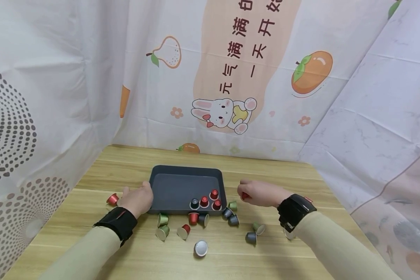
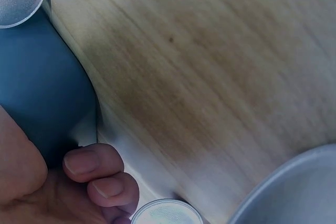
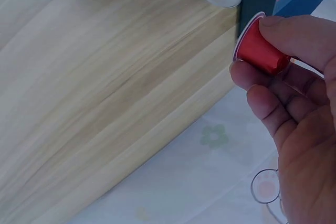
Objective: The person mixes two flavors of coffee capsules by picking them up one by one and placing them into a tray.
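My right hand (image 1: pixel 260 192) pinches a red coffee capsule (image 3: pixel 257 45) between thumb and fingers, above the table just right of the tray. At the tray's left side, my left hand (image 1: pixel 137 198) grips the edge of the dark grey tray (image 1: pixel 182 171); in the left wrist view the tray wall (image 2: pixel 47 72) runs between the thumb and the curled fingers (image 2: pixel 100 169). Inside the tray's near right corner stand several red capsules (image 1: pixel 204 201) and one dark capsule (image 1: pixel 194 203). A red capsule (image 1: pixel 113 199) lies left of my left hand.
In front of the tray lie loose capsules: green (image 1: pixel 162 232), red (image 1: pixel 184 231), dark grey (image 1: pixel 251 237) and one with its pale lid up (image 1: pixel 201 248). Another, partly hidden by my right wrist, shows a pale rim (image 1: pixel 289 234). A printed curtain (image 1: pixel 154 89) hangs behind the wooden table (image 1: pixel 133 256).
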`<action>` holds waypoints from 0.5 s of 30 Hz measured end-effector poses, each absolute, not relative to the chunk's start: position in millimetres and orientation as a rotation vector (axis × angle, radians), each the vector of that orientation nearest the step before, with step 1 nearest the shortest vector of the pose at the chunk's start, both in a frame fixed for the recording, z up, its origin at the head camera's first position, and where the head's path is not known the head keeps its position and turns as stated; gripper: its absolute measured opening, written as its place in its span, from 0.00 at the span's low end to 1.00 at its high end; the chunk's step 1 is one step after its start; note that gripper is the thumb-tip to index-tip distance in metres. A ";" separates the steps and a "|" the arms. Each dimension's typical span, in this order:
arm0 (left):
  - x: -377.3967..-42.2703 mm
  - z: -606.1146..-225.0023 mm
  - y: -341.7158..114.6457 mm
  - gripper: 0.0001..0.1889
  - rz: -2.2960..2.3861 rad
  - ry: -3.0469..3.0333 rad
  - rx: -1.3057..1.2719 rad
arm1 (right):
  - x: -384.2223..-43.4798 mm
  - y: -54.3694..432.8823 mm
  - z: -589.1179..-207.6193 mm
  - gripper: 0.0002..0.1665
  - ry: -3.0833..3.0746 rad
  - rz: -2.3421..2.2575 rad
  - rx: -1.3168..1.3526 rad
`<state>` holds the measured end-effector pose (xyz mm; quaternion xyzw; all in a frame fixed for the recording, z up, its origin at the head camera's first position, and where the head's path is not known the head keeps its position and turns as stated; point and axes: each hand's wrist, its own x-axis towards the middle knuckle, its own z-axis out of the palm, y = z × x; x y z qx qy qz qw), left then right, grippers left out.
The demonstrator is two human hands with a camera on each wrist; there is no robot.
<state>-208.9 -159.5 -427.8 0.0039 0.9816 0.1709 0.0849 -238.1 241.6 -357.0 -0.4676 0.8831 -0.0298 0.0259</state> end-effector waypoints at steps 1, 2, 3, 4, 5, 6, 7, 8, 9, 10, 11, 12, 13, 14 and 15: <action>-209.1 -427.4 -159.6 0.21 0.505 2.927 0.014 | -239.0 238.6 -356.1 0.09 2.727 -0.089 -1.456; -209.2 -427.0 -159.8 0.21 0.496 2.929 0.019 | -239.7 235.4 -355.4 0.08 2.725 -0.085 -1.455; -209.5 -426.9 -160.0 0.21 0.488 2.933 0.028 | -240.5 232.5 -354.9 0.08 2.724 -0.079 -1.455; -209.5 -426.6 -160.1 0.22 0.481 2.935 0.036 | -241.4 229.5 -354.3 0.07 2.724 -0.071 -1.456; -209.7 -426.6 -160.3 0.22 0.476 2.935 0.040 | -242.2 226.4 -353.8 0.07 2.724 -0.058 -1.458; -209.7 -426.7 -160.5 0.22 0.467 2.936 0.049 | -242.9 223.3 -353.3 0.07 2.725 -0.043 -1.463; -210.1 -427.0 -160.7 0.22 0.466 2.935 0.050 | -243.7 220.3 -352.8 0.06 2.726 -0.024 -1.469; -210.2 -427.2 -160.8 0.22 0.457 2.935 0.056 | -244.5 217.1 -352.7 0.06 2.728 -0.007 -1.471; -210.5 -427.4 -160.8 0.22 0.453 2.934 0.060 | -244.8 213.7 -351.9 0.06 2.727 0.006 -1.478; -210.6 -427.2 -160.7 0.22 0.457 2.930 0.054 | -245.5 210.4 -351.6 0.06 2.726 0.015 -1.484; -210.8 -427.4 -160.7 0.23 0.462 2.925 0.044 | -245.8 207.0 -350.9 0.06 2.723 0.022 -1.488; -210.9 -427.5 -160.6 0.23 0.456 2.924 0.045 | -246.3 203.8 -350.6 0.06 2.720 0.027 -1.487; -211.0 -427.5 -160.6 0.23 0.455 2.923 0.038 | -246.6 200.5 -350.3 0.06 2.715 0.027 -1.484; -211.0 -427.4 -160.5 0.23 0.450 2.922 0.038 | -247.2 197.5 -350.2 0.06 2.712 0.032 -1.482; -210.9 -427.3 -160.3 0.23 0.456 2.919 0.030 | -247.5 194.7 -350.1 0.06 2.710 0.038 -1.477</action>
